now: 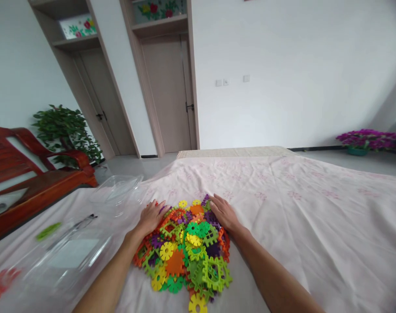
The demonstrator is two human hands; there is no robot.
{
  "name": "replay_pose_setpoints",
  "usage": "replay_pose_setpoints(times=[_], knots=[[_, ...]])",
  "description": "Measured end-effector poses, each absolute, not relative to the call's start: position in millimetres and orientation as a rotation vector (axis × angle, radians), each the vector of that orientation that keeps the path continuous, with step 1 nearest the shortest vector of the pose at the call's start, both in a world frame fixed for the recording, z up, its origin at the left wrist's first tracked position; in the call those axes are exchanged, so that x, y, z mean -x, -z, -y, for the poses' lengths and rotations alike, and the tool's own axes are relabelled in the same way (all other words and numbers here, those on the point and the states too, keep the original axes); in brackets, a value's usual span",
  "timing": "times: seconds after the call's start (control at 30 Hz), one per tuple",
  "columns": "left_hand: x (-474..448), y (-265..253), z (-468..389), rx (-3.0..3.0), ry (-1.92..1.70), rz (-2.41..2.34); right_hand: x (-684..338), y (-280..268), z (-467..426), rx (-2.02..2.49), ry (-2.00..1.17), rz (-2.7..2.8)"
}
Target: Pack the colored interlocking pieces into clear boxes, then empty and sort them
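Note:
A heap of plastic interlocking building pieces (184, 248) lies on the cloth in front of me, with notched discs and toothed squares in yellow, green, orange and purple. My left hand (153, 217) rests against the heap's far left side, palm down, fingers stretched out. Against the far right side lies my right hand (224, 213), its fingers extended too. Both hands touch the edges of the pile, and neither grips a piece that I can see. A single yellow notched disc (198, 303) sits at the near edge.
The pale flowered cloth (302, 217) spreads under everything. Clear plastic containers (70, 254) stand at the left, with a green piece (48, 231) and red pieces (2, 283) beyond my left arm. A wooden bench (38, 174) and a leafy plant (62, 130) are farther left.

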State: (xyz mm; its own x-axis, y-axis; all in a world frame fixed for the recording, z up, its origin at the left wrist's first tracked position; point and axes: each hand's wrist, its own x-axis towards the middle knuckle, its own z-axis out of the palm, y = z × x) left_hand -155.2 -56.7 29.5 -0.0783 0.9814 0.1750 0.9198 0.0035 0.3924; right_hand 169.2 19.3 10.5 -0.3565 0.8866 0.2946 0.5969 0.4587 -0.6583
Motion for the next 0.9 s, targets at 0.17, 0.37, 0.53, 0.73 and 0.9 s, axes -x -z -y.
replay_pose_setpoints(times=[0.17, 0.37, 0.53, 0.73, 0.9], knots=[[153, -25, 51, -1.973, -0.630, -2.003, -167, -22, -13, 1.163, -0.553, 2.252], [115, -27, 38, -1.920, -0.701, -1.876, -168, -31, -10, 1.042, -0.745, 2.031], [80, -40, 27, -1.888, -0.775, -1.773, -172, -25, -14, 1.103, -0.899, 1.836], [41, -51, 19, -1.866, -0.896, -1.616, -176, -17, -21, 1.088, -0.897, 1.740], [44, -63, 26, -1.817, -1.069, -1.551, -180, -13, -24, 1.087, -0.907, 1.720]])
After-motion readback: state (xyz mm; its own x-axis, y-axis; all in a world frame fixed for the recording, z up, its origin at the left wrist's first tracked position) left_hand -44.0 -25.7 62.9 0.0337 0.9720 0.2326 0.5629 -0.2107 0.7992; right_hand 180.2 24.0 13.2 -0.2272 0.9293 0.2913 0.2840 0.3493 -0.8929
